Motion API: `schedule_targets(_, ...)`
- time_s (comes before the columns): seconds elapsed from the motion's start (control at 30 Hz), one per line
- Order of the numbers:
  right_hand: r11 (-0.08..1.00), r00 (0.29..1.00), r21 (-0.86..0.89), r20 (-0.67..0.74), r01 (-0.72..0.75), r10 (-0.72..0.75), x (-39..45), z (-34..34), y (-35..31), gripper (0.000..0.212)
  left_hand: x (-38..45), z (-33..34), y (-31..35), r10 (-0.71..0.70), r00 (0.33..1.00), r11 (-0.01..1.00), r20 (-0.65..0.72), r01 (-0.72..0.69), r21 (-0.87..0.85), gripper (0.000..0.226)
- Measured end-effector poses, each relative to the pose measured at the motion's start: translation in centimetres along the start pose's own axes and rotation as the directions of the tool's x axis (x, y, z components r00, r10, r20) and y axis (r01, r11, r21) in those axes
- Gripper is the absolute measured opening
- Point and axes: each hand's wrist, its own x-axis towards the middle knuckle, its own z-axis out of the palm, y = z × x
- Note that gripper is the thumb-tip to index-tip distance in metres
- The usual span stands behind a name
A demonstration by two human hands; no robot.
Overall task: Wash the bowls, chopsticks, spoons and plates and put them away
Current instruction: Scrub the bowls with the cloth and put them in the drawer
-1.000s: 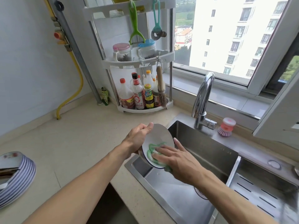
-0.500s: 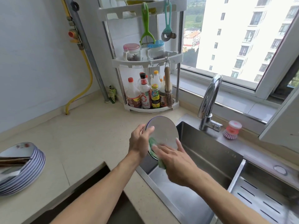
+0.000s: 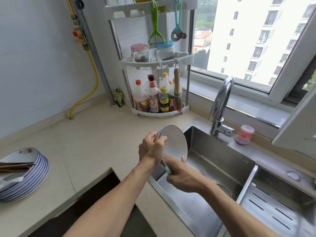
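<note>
one held plate [image 3: 174, 144], one stack [image 3: 25, 182], two hands.

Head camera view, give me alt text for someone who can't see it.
Over a steel sink, the left hand grips a tilted plate while the right hand rubs a green sponge on its lower edge. Stacked plates wait on the counter.

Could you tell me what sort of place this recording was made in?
Most likely a home kitchen: a steel sink with a tap, a corner rack of sauce bottles, and stacked plates on the counter.
</note>
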Motion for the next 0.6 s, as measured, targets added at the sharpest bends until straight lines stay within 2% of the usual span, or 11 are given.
schedule_targets(0.03,0.999,1.0,0.038,0.019,0.023,-0.024,-0.3,0.2,0.2,0.071,0.0,0.0,-0.1,-0.012,1.0,1.0,0.012,0.011,0.015,0.032)
schedule_targets(0.07,0.999,0.999,-0.026,0.018,0.029,-0.029,-0.7,0.2,0.9,0.076,0.1,0.0,-0.2,-0.02,0.999,0.999,0.044,0.019,0.032,0.031)
schedule_targets(0.1,0.985,0.999,-0.169,-0.034,0.031,-0.038,-0.9,0.2,1.9,0.082,0.1,-0.1,-0.2,-0.038,0.996,0.998,0.084,0.033,0.06,0.029)
schedule_targets(0.17,0.829,0.982,-0.56,-0.154,0.006,-0.112,-1.0,0.0,4.7,0.083,0.6,-0.4,0.0,-0.087,0.978,0.993,0.189,0.071,0.091,0.029)
schedule_targets(0.2,0.751,0.965,-0.66,-0.205,-0.014,-0.162,-1.1,0.0,5.6,0.077,0.8,-0.5,0.2,-0.113,0.964,0.992,0.239,0.096,0.081,0.027)
schedule_targets(0.27,0.686,0.91,-0.728,-0.286,-0.002,-0.3,-0.9,-0.2,6.2,0.056,0.9,-0.9,1.0,-0.159,0.932,0.985,0.326,0.172,-0.012,0.03)
schedule_targets(0.33,0.666,0.848,-0.746,-0.364,-0.017,-0.386,-0.5,-0.3,5.6,0.036,0.9,-0.8,1.2,-0.189,0.895,0.959,0.404,0.257,-0.122,0.048)
schedule_targets(0.4,0.729,0.817,-0.682,-0.452,-0.057,-0.358,0.0,-0.6,4.0,0.033,0.7,-0.3,0.9,-0.145,0.914,0.954,0.378,0.231,-0.193,0.054)
schedule_targets(0.53,0.87,0.733,-0.491,-0.61,-0.052,-0.301,1.0,-0.1,0.8,0.029,0.0,0.6,-0.7,-0.09,0.987,0.89,0.132,0.14,-0.434,0.022)
schedule_targets(0.57,0.903,0.727,-0.43,-0.624,-0.012,-0.287,1.0,0.3,0.4,0.03,0.0,0.6,-0.8,-0.09,0.99,0.878,0.106,0.129,-0.46,0.012)
schedule_targets(0.6,0.925,0.745,-0.378,-0.605,0.042,-0.281,0.9,0.7,0.4,0.029,-0.1,0.2,-0.7,-0.082,0.993,0.892,0.083,0.11,-0.438,0.013)
